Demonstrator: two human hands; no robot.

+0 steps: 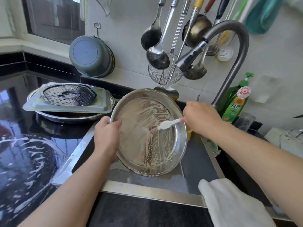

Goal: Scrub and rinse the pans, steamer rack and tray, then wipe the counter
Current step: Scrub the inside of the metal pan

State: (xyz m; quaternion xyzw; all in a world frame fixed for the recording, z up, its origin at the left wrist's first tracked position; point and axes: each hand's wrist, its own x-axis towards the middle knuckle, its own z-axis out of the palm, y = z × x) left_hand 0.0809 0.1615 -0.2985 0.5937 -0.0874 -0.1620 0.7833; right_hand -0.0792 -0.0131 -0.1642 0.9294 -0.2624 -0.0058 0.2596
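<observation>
Keep your left hand (pixel 107 138) clamped on the round steel pan's (pixel 178 154) rim, tilted over the sink (pixel 193 163); your right hand's (pixel 200 116) grip pinches the white brush (pixel 168 124); work the unsoaped left side.

The black glossy counter (pixel 49 128) runs around the steel sink (pixel 147 185). On its far left stands a metal pan (pixel 70 117). A white cloth (pixel 232 203) lies at the near right, over the sink edge. A green bottle (pixel 236 104) stands far right.

Soapy round steel pan (pixel 148 136) tilts over the sink; rack (pixel 69 95) atop tray (pixel 65 107).
</observation>
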